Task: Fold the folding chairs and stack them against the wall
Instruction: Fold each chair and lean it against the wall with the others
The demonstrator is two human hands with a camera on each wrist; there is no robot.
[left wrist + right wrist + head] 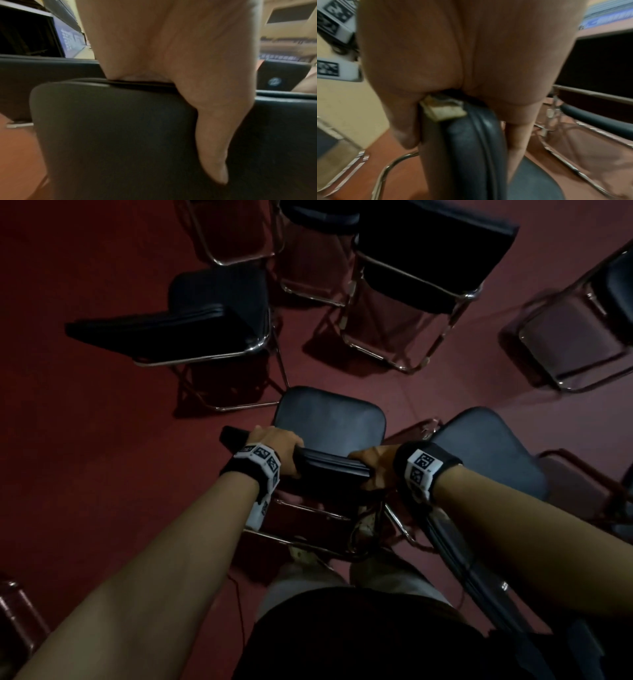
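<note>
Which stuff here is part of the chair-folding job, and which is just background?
In the job:
- chair being handled, seat still open
- left hand and right hand, each with a grip on its backrest
- other folding chairs still open on the floor: left, top, right

Just background:
- red floor
- wrist bands with markers

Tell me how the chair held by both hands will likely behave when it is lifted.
The chair likely stays rigid: metal tube frame. Its padded backrest, gripped by the left hand and right hand, looks smooth, perhaps slippery. The hinged seat may swing.
</note>
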